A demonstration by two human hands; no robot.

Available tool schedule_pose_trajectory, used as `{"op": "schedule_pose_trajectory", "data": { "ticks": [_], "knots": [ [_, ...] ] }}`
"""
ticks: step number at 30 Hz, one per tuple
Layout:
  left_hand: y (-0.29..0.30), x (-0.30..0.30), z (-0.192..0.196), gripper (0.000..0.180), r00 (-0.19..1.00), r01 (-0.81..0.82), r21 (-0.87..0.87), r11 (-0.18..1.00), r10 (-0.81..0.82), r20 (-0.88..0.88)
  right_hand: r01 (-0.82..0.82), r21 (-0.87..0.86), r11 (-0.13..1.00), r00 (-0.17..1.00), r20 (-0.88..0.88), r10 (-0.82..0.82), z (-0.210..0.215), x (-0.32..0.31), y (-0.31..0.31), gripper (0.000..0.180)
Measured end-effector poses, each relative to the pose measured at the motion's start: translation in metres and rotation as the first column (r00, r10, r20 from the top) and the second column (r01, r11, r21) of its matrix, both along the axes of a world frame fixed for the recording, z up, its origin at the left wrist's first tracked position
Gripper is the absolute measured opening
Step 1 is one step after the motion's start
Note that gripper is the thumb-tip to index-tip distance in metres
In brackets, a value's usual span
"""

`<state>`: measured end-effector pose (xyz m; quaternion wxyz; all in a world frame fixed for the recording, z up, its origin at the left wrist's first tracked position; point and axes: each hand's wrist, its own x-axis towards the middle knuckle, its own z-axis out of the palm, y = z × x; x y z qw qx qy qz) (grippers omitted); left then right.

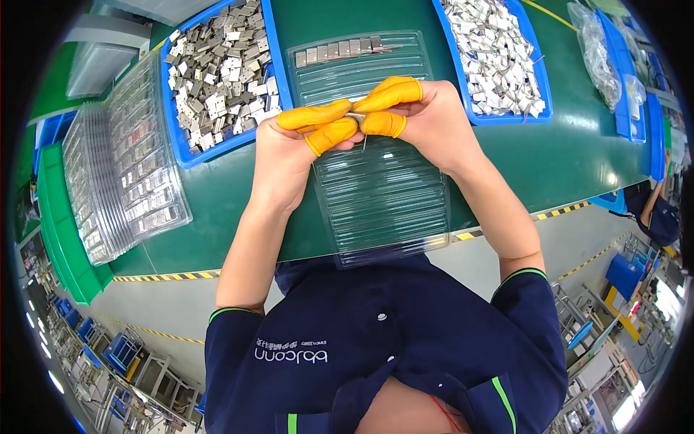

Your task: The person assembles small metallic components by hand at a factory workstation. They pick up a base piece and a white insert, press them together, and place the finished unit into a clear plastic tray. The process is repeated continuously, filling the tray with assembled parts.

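The small metal part [356, 116] is mostly hidden; I see both hands [289, 148] [426, 119] pinching it. A clear tray [383, 195] lies below, blue bins [278, 65] beside.

A green surface [564, 155] is carrying the work area, its near edge showing yellow-and-black striped tape [165, 275]. A blue bin [278, 69] at upper left is holding loose grey metal pieces; a second blue bin [538, 65] at upper right is holding paler, shinier pieces. A stack of clear ribbed trays [123, 166] is lying at far left, beside a green crate [61, 239]. A crumpled clear plastic bag [598, 54] is resting just right of the second bin. Grey floor [166, 307] is showing below the surface edge.
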<state>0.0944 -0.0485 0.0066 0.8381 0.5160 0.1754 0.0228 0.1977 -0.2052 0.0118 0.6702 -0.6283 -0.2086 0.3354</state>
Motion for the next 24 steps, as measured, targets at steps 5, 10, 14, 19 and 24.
{"op": "schedule_pose_trajectory", "data": {
  "ticks": [5, 10, 14, 19, 24],
  "knots": [
    [-0.007, 0.004, 0.005, 0.027, 0.992, -0.123, -0.03, 0.992, 0.121, -0.038, 0.11, 0.086, 0.99, 0.979, 0.163, -0.123, -0.009, -0.006, 0.009, 0.016],
    [-0.008, 0.004, 0.01, 0.028, 0.984, -0.177, -0.067, 0.982, 0.176, -0.014, 0.203, 0.023, 0.979, 0.71, 0.685, -0.163, 0.006, -0.008, 0.015, 0.016],
    [-0.006, -0.004, 0.015, 0.028, 0.991, -0.132, 0.27, 0.954, 0.123, 0.05, 0.454, -0.075, 0.888, 0.269, 0.961, -0.056, -0.001, 0.039, 0.007, 0.013],
    [0.0, -0.033, 0.01, 0.025, 0.986, -0.161, 0.422, 0.892, 0.125, 0.113, 0.52, -0.109, 0.847, 0.079, 0.994, 0.079, -0.018, 0.067, 0.004, 0.012],
    [0.006, -0.054, 0.008, 0.025, 0.989, -0.13, 0.454, 0.881, 0.148, -0.004, 0.507, -0.163, 0.846, 0.133, 0.985, 0.11, -0.023, 0.064, 0.006, 0.01]
  ]
}}
